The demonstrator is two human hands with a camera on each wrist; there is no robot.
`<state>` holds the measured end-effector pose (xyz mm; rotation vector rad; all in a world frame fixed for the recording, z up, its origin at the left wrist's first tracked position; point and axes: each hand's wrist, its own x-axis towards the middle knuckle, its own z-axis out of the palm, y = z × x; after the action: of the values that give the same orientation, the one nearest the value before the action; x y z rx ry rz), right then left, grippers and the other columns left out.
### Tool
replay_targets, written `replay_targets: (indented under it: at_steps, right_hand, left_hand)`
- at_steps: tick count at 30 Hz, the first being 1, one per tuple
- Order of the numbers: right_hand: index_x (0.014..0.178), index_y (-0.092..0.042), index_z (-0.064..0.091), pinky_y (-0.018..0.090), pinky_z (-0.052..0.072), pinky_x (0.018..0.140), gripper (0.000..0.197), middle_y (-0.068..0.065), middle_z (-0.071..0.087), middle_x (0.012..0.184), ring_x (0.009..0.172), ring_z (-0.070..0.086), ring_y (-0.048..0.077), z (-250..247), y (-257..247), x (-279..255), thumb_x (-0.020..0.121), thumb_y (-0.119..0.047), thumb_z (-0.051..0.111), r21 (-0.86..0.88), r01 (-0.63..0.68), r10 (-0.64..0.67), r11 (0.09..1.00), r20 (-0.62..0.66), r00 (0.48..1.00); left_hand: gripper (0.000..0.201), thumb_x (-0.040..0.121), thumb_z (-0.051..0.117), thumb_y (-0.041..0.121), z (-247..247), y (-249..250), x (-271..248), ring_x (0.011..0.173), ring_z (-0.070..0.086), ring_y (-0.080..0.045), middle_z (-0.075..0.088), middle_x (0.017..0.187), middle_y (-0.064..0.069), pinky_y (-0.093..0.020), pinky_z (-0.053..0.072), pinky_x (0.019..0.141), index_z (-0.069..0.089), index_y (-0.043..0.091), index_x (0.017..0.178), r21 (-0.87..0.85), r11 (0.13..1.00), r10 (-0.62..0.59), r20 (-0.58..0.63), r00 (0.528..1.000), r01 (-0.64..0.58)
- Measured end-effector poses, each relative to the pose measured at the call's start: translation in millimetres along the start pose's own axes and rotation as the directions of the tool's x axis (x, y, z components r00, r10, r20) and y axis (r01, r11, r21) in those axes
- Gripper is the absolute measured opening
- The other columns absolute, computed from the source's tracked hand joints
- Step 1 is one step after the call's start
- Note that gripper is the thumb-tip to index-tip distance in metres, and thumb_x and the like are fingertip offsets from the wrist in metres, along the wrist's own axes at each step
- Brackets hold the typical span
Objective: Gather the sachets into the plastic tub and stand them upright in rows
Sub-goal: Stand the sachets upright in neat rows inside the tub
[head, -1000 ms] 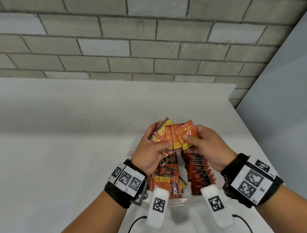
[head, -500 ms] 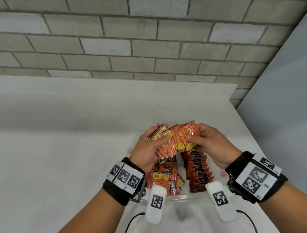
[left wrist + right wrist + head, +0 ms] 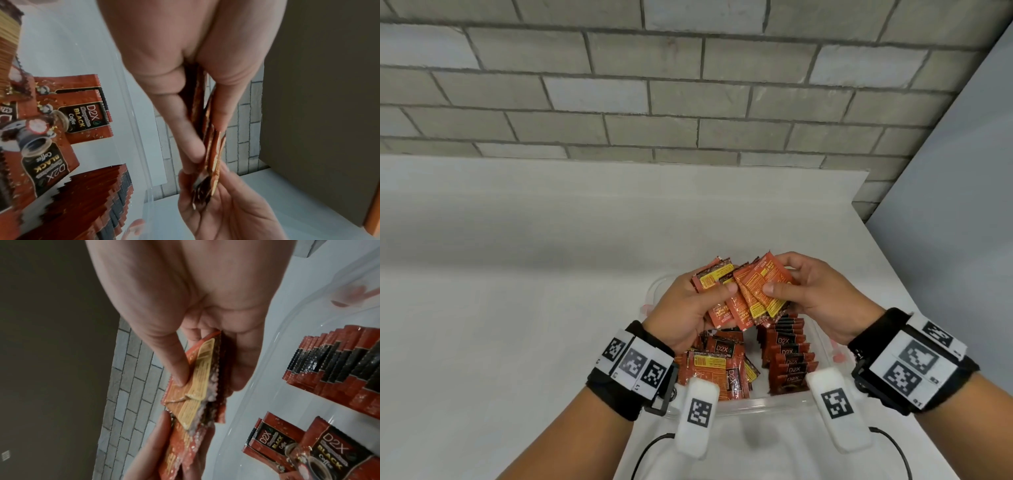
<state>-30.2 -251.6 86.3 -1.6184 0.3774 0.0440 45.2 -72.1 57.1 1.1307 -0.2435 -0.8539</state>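
Observation:
A fanned bunch of red-orange sachets (image 3: 748, 298) hangs above the clear plastic tub (image 3: 753, 406). My left hand (image 3: 690, 305) grips the bunch's left side, thumb on top. From the other side my right hand (image 3: 808, 294) pinches the sachets, thumb on their yellow labels. In the tub, an upright row of sachets (image 3: 789, 356) lines the right half, and loose sachets (image 3: 714, 368) lie tilted on the left. The left wrist view shows the held sachets (image 3: 209, 146) edge-on between fingers; the right wrist view shows the sachets (image 3: 197, 386) under my thumb.
The tub stands on a white table (image 3: 517, 325) near its right edge, with a grey brick wall (image 3: 654, 85) behind and a grey panel (image 3: 962, 222) at the right. Wide bare tabletop stretches left of the tub. Cables (image 3: 650, 452) trail near my forearms.
Both hands have kept hold of the fanned sachets, shifting them slightly, with the left thumb sliding along the stack. The tub's contents look the same.

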Motion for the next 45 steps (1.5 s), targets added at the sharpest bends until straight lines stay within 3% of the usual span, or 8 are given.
replay_targets:
  at_steps: [8, 15, 20, 29, 34, 39, 42, 45]
  right_hand:
    - [0.108, -0.008, 0.060, 0.023, 0.055, 0.065, 0.024, 0.005, 0.071, 0.094, 0.081, 0.069, 0.013, -4.7, -0.4, 3.2, 0.086, 0.001, 0.059, 0.132, -0.015, 0.018, 0.991, -0.025, 1.000]
    - [0.111, -0.010, 0.058, 0.024, 0.055, 0.062, 0.026, 0.006, 0.071, 0.092, 0.078, 0.070, 0.015, -1.7, -4.4, 4.7, 0.087, -0.002, 0.059, 0.145, -0.020, 0.024, 0.989, -0.027, 0.999]
    - [0.114, -0.007, 0.060, 0.028, 0.057, 0.075, 0.024, 0.004, 0.072, 0.095, 0.085, 0.068, 0.015, 0.0, -3.0, 6.0, 0.091, -0.005, 0.054, 0.209, -0.016, 0.030, 0.978, -0.064, 0.997]
    - [0.123, -0.011, 0.057, 0.046, 0.046, 0.091, 0.033, 0.010, 0.067, 0.106, 0.099, 0.060, 0.025, 13.3, -3.3, 2.9, 0.090, -0.014, 0.055, 0.216, -0.057, 0.069, 0.975, -0.049, 0.996]
    - [0.124, -0.012, 0.055, 0.031, 0.052, 0.077, 0.045, 0.005, 0.069, 0.106, 0.093, 0.065, 0.017, 29.1, -8.9, -6.2, 0.080, -0.020, 0.058, 0.256, -0.025, 0.007, 0.966, 0.072, 0.997]
    - [0.126, -0.027, 0.051, 0.033, 0.045, 0.100, 0.031, -0.004, 0.057, 0.124, 0.115, 0.054, 0.010, 43.4, -8.3, -8.7, 0.095, -0.032, 0.052, -0.359, 0.118, -0.109, 0.926, 0.046, 0.993]
    - [0.143, -0.034, 0.032, 0.037, 0.021, 0.112, 0.061, -0.007, 0.027, 0.145, 0.134, 0.024, 0.014, 37.3, -15.3, -13.1, 0.089, -0.058, 0.047, -0.782, 0.090, -0.131, 0.617, 0.011, 0.991]
    - [0.148, -0.040, 0.006, 0.036, 0.007, 0.113, 0.099, -0.017, -0.001, 0.155, 0.141, -0.001, 0.005, 34.6, -25.2, -25.3, 0.070, -0.073, 0.058, -0.763, 0.198, -0.202, 0.616, 0.091, 0.975]
  left_hand:
    - [0.027, 0.092, 0.048, -0.006, -1.6, 5.1, 2.0, 0.087, 0.069, -0.021, 0.069, 0.104, -0.012, -0.031, 0.060, 0.065, 0.057, 0.009, 0.114, -0.072, 0.996, -0.047, 0.057, 0.997, 0.051]
    - [0.028, 0.100, 0.043, 0.017, -2.7, -0.1, 9.0, 0.088, 0.064, -0.025, 0.064, 0.109, -0.017, -0.033, 0.052, 0.062, 0.052, 0.001, 0.121, -0.009, 1.000, -0.008, -0.048, 0.999, 0.008]
    - [0.012, 0.099, 0.041, 0.011, -3.8, -1.0, 8.3, 0.055, 0.052, -0.007, 0.059, 0.083, -0.005, -0.023, 0.037, 0.051, 0.053, 0.009, 0.100, 0.043, 0.994, 0.106, -0.014, 0.994, -0.105]
    - [0.036, 0.088, 0.059, 0.040, -0.3, -3.3, 4.6, 0.093, 0.057, -0.024, 0.064, 0.106, -0.011, -0.032, 0.050, 0.075, 0.064, 0.011, 0.108, 0.147, 0.976, 0.159, 0.045, 0.986, -0.164]
    - [0.058, 0.071, 0.073, 0.060, 3.6, -0.8, 5.6, 0.111, 0.061, -0.026, 0.066, 0.118, -0.010, -0.050, 0.045, 0.099, 0.070, 0.022, 0.114, -0.151, 0.988, 0.070, 0.208, 0.976, -0.039]
    - [0.012, 0.087, 0.059, 0.014, 21.4, -3.2, 4.6, 0.084, 0.067, -0.019, 0.069, 0.085, -0.007, -0.034, 0.051, 0.083, 0.071, 0.011, 0.089, -0.243, 0.970, 0.007, 0.109, 0.994, 0.020]
    - [0.020, 0.087, 0.052, 0.002, 19.7, -7.9, 5.3, 0.075, 0.068, -0.017, 0.069, 0.079, -0.008, -0.029, 0.055, 0.071, 0.071, 0.008, 0.082, -0.301, 0.953, -0.005, 0.110, 0.994, 0.038]
    - [0.024, 0.067, 0.066, 0.009, 16.0, -9.7, 6.7, 0.078, 0.061, -0.022, 0.063, 0.085, -0.013, -0.031, 0.049, 0.074, 0.067, 0.004, 0.091, -0.340, 0.936, -0.051, 0.115, 0.992, 0.088]
